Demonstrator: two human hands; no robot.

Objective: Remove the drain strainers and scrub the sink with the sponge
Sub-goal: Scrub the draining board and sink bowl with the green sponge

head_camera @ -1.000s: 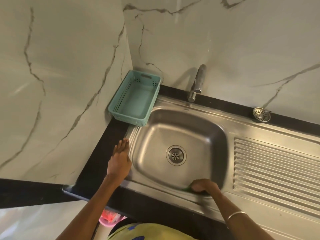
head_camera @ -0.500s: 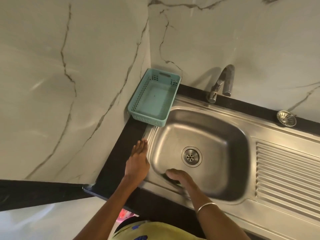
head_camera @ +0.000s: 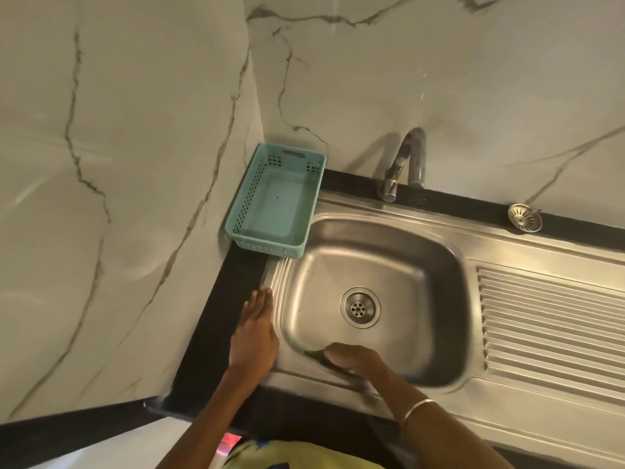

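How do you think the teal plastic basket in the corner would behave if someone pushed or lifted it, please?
The teal basket looks empty and thin-walled with perforated sides, so it is probably very light and would slide easily on the smooth black counter. One corner seems to overlap the steel sink's rim, so a push might rock it. Its low, wide shape makes tipping unlikely.

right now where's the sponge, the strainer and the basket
sponge (head_camera: 313, 353): head view, on the dark green edge showing past the right hand's fingers
strainer (head_camera: 524, 216): head view, on its slotted metal dish
basket (head_camera: 236, 218): head view, on its left perforated wall
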